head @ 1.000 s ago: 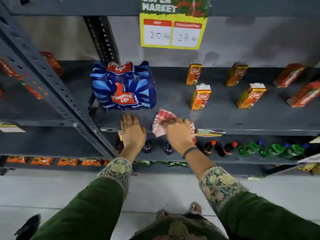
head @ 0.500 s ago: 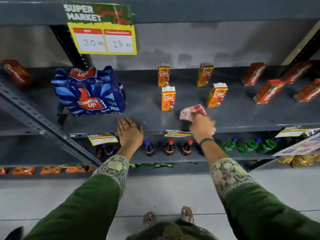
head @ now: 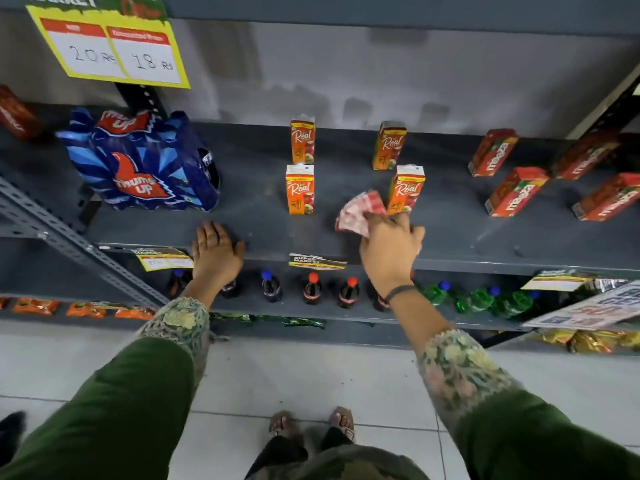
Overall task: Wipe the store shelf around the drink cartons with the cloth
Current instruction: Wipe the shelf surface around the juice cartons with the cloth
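Several orange Real juice cartons stand upright on the dark grey shelf [head: 450, 237]; the front pair are one carton [head: 300, 194] on the left and another [head: 406, 190] on the right. My right hand [head: 389, 249] presses a red-and-white checked cloth [head: 360, 213] on the shelf, between those two front cartons and just left of the right one. My left hand [head: 215, 251] lies flat, fingers apart, on the shelf's front edge, below the blue Thums Up pack [head: 142, 164].
Red Maaza cartons [head: 516, 192] lie tilted on the right part of the shelf. A price sign [head: 110, 50] hangs from the shelf above. Cola bottles [head: 311, 289] and green bottles [head: 478, 299] stand on the lower shelf. A slanted steel brace [head: 69, 244] crosses the left side.
My right hand has slid the cloth rightward along the shelf, from below the left front carton to beside the right one. My left hand has stayed flat on the edge.
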A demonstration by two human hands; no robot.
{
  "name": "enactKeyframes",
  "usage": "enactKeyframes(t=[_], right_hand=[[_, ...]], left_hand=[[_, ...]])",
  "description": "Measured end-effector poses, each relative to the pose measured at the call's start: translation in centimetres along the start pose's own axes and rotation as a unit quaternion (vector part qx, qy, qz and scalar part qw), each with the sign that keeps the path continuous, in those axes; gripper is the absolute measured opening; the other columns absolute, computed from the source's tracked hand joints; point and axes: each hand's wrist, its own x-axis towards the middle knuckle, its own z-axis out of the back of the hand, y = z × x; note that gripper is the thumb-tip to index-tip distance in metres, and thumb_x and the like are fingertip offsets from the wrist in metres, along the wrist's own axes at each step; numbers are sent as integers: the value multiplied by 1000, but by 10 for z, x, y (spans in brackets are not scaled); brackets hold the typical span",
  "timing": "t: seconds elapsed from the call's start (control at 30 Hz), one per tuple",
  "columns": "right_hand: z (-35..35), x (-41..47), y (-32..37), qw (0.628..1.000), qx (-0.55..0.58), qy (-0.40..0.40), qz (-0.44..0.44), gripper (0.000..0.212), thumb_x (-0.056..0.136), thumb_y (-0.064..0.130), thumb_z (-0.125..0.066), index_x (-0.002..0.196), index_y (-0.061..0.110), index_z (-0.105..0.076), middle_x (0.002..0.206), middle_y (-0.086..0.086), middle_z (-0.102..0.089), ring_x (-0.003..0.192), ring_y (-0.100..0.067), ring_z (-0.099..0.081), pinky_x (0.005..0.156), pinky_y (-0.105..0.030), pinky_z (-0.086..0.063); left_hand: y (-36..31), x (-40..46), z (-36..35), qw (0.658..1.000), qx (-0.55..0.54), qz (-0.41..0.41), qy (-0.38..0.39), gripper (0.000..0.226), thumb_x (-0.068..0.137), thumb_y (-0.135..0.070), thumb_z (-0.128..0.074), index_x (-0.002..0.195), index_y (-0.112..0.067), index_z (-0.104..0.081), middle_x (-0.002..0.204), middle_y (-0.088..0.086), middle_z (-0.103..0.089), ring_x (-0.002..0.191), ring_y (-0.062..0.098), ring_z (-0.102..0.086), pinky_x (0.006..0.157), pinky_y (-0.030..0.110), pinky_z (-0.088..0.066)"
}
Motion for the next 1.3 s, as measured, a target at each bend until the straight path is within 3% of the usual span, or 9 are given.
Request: enactKeyframes(t=[0.13,0.27,0.53,0.67,0.8,0.93,1.07,1.2,1.3], right_hand=[[-22,-8,35,973,-11,204,108,30,89,8,-47,104,19,-70,101,1,-73,107,-19,-61,119,-51,-11],[-24,-22,50,929,107,245,257,56,88,-1,-44,130,35,-56,127,-2,-66,110,-24,-64,97,-35,-50],[5,-19,-23,994,43,53,-81,44,86,-7,-44,123,12,-58,120,-14,-65,99,-36,-67,78,-40,-54],[-5,-29,-8,984,-24,175,20,35,90,-7,-39,112,3,-65,113,-15,-70,101,-31,-67,74,-35,-52],[-13,-36,-1,963,91,215,133,51,86,-6,-42,128,17,-61,123,-11,-68,109,-30,-65,92,-38,-54],[10,-41,-50,960,263,90,22,58,83,-10,-47,134,17,-56,125,-11,-67,109,-29,-66,96,-29,-49],[22,-23,-126,971,147,-36,-183,56,82,-7,-46,134,14,-52,136,-14,-56,107,-36,-63,86,-40,-52],[5,6,-162,985,115,5,-128,39,83,-3,-46,115,9,-64,117,-6,-67,104,-19,-65,92,-23,-50],[1,8,-148,987,45,146,-58,36,89,-4,-40,115,3,-64,116,-18,-69,105,-33,-66,86,-39,-54]], left_hand=[[-2,-2,1,1000,7,5,8,68,98,-36,-28,147,1,1,157,23,6,146,34,6,120,46,0],[-2,-3,1,1000,19,1,7,67,99,-36,-26,147,1,3,157,22,8,146,33,7,120,45,1],[-3,-6,4,999,30,3,24,67,99,-37,-23,146,2,5,156,23,11,146,33,9,121,44,1],[-12,-10,4,1000,6,24,17,67,98,-33,-25,145,5,6,156,25,11,145,35,10,121,44,2],[-38,-30,-14,998,13,-30,-61,64,98,-24,-30,145,8,-1,155,27,2,145,37,6,120,44,1],[-88,-51,-36,988,36,-134,-64,62,99,-27,-27,145,6,-2,156,24,2,146,35,7,120,43,1],[-141,-58,-51,979,39,-194,-52,62,99,-28,-26,145,6,-3,157,24,4,146,34,7,120,43,1],[-171,-60,-63,986,66,-152,-36,62,99,-29,-26,145,8,-6,157,24,-3,146,34,2,120,44,-2],[-174,-61,-72,984,74,-148,-60,60,99,-27,-25,144,8,-10,156,24,-8,146,34,-4,120,43,-5]])
